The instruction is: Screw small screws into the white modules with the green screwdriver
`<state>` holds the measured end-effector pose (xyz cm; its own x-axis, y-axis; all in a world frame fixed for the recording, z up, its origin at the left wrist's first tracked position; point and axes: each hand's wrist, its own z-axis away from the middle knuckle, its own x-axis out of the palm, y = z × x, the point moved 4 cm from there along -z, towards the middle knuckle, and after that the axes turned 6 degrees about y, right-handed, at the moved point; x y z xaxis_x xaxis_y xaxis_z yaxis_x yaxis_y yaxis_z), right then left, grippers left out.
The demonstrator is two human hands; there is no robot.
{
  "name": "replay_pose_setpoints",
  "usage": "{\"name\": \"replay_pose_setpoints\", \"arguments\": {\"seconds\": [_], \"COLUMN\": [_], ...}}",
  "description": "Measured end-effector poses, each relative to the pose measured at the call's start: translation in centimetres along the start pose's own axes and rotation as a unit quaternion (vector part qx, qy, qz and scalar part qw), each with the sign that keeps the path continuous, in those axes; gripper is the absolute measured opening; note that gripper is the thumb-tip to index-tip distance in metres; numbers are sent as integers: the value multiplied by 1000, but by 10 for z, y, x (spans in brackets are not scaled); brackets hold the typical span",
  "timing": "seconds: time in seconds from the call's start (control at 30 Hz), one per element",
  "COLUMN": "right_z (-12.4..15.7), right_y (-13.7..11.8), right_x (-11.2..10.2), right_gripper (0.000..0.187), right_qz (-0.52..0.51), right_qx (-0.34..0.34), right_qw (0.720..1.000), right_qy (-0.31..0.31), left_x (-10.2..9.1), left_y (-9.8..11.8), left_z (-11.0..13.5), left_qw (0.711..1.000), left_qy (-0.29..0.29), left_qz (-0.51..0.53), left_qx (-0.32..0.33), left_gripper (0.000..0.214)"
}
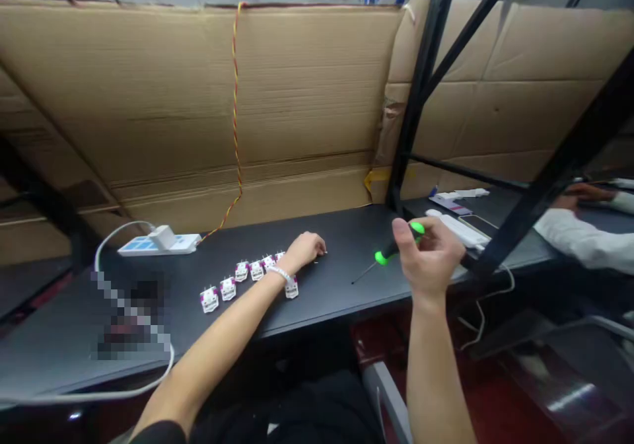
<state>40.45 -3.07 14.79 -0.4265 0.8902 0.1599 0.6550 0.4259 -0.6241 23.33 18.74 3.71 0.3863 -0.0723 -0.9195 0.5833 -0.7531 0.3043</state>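
left hand [303,249] lying palm down on the black tabletop [337,298], fingers loosely curled, nothing visibly held, right at the far end of a row of small white modules with magenta sides [242,271]. one module of the row sitting just below that hand. white bead bracelet [280,274] around the left wrist. right hand [430,259] raised well to the right of the row, fingers closed around the green-and-black handle of a screwdriver [400,243], thin shaft slanting down toward the row, contact with the tabletop impossible to tell. left of the row, a white power strip [158,244] with a twisted red-and-yellow wire [236,100] climbing the cardboard sheet [148,100] behind. far right of the row, a co-worker's white sleeve [579,240]. no legible writing on modules or strip.
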Motion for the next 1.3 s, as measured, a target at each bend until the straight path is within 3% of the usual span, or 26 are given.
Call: {"name": "replay_pose_setpoints", "arguments": {"seconds": [0.53,0.7,0.8,0.9,1.0,1.1,1.3], "right_z": [-1,-2,0,6,20,47,95], "right_y": [2,6,14,16,5,-10,-28], "right_x": [0,0,7,19,33,54,92], "right_gripper": [38,43,42,35,27,17,12], "right_qz": [-19,-6,-80,-158,-88,-16,-20], "right_qx": [14,20,71,126,81,17,-13], "right_qw": [1000,999,990,961,950,912,879], "right_qy": [-5,-25,-95,-187,-287,-409,-477], "left_x": [6,-8,-30,-56,-78,-94,-104], "left_y": [-5,-5,-1,10,28,41,34], "left_z": [-5,-5,5,26,56,89,139], "left_qw": [999,1000,998,994,983,976,972], "left_qy": [-20,12,48,89,138,163,190], "left_qz": [-30,-5,20,42,91,118,134], "left_qx": [30,22,29,39,76,86,36], "left_gripper": [35,24,21,20,16,20,16]}}
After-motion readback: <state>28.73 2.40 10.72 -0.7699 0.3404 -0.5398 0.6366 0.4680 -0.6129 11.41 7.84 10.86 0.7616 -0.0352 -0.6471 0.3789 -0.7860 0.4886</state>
